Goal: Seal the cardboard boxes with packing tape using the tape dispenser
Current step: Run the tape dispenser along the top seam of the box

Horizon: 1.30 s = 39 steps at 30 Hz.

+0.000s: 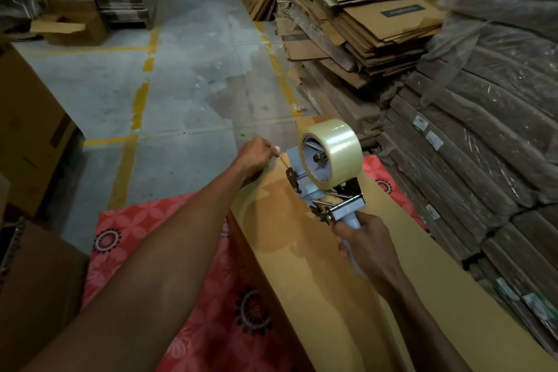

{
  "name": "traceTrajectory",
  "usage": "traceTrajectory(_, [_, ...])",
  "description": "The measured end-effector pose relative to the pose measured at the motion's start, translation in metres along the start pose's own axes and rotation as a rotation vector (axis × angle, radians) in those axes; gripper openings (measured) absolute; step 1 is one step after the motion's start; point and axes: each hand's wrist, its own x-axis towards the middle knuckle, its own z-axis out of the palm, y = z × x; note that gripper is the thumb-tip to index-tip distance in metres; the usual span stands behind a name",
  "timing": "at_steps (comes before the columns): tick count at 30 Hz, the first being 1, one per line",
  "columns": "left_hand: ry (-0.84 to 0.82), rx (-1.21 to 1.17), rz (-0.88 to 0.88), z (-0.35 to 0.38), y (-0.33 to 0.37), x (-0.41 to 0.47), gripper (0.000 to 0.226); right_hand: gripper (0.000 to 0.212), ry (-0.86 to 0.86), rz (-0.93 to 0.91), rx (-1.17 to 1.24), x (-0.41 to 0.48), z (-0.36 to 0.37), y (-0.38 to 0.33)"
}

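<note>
Cardboard box [317,296] lies on a red floral mat [151,220] spread on the concrete floor [187,84]. Its long top face runs from the mat's near edge toward its far right corner. Over the far end of that face stands the tape dispenser [320,190], with a roll of clear packing tape [335,145] on its hub. Whether its front plate touches the cardboard cannot be told. The right hand [368,244] is clenched round the dispenser's pale handle. The left hand [255,155], at the box's far left edge, pinches the free tape end [282,160], which runs back to the dispenser's front. Stacks of flattened cartons [377,24] and wrapped bundles [498,130] stand along the right of the floor.
</note>
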Motion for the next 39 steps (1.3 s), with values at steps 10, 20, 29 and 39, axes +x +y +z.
traceTrajectory(10, [0.166,0.243,0.093,0.007,0.014,-0.015,0.019,0.024,-0.009,-0.005,-0.175,0.003,0.003,-0.009])
traceTrajectory(20, [-0.221,0.607,0.140,0.012,0.012,-0.017,0.031,0.022,-0.218,0.026,-0.159,0.010,-0.010,-0.026])
traceTrajectory(29, [-0.199,0.694,0.089,0.015,0.015,-0.018,0.054,0.025,-0.186,0.107,-0.193,-0.046,-0.050,0.003])
traceTrajectory(39, [0.172,0.672,0.130,0.081,0.019,-0.073,0.076,0.025,-0.149,0.133,-0.239,-0.071,-0.060,0.023])
